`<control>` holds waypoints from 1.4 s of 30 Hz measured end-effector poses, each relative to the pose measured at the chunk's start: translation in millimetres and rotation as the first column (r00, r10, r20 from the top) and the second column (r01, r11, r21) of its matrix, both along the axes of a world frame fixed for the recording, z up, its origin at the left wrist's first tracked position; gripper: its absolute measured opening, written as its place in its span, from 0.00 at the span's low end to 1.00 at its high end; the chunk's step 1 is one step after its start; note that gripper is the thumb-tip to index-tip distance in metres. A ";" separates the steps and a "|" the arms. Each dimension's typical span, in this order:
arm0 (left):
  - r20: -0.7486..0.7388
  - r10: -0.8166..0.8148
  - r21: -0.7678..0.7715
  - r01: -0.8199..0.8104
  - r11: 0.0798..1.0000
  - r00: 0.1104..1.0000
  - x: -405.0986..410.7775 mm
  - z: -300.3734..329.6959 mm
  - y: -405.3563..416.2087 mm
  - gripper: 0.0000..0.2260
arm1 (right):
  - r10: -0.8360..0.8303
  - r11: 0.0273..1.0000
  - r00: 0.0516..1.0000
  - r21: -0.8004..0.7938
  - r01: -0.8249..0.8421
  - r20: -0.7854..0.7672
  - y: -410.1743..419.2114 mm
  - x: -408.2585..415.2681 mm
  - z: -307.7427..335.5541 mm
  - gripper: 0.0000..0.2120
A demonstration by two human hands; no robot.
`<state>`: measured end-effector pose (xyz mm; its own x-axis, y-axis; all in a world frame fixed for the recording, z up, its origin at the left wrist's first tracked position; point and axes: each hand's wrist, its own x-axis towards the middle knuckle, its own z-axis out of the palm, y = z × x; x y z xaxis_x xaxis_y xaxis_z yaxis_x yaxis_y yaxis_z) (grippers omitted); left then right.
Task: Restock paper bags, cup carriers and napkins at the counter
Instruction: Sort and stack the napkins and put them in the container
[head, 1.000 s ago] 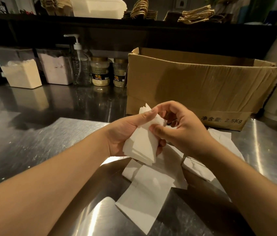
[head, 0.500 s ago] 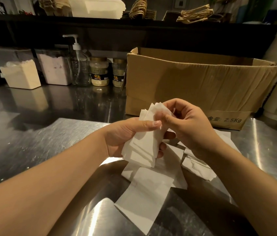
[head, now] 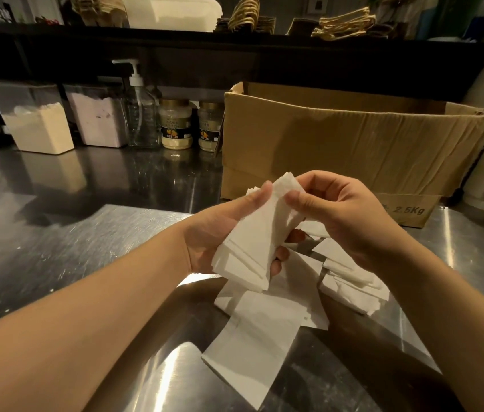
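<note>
Fingers of left hand (head: 217, 236) clamped round napkin stack (head: 252, 242); right hand (head: 344, 215) pinching top napkin; loose napkins (head: 252, 346) on table (head: 86, 248).

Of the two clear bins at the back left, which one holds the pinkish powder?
The right-hand bin, beside the pump bottle. The left bin holds pale cream powder instead.

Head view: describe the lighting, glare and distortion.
Head view: dim, warm light; bright glare streaks on the steel counter near the loose napkins; the shelf behind is nearly black; wide-angle bending bows the cardboard box and stretches both forearms.
</note>
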<state>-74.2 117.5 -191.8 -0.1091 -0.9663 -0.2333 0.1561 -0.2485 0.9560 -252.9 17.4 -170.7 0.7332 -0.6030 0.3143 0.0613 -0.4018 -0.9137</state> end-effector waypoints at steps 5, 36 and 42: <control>-0.165 0.087 -0.008 -0.089 0.996 0.982 5.0 -1.6 -6.1 0.27 | 0.176 0.956 0.974 0.213 -0.203 0.139 -1.0 -13.4 14.3 0.10; -0.521 0.277 0.013 -0.317 0.948 0.807 10.5 5.5 -7.6 0.23 | 0.209 0.764 0.375 -0.089 -0.639 -0.903 39.5 -10.0 17.1 0.30; -0.502 0.290 0.018 -0.325 0.945 0.815 10.6 5.6 -8.2 0.21 | 0.128 0.732 0.435 -0.211 -0.648 -0.891 46.3 -5.9 9.9 0.37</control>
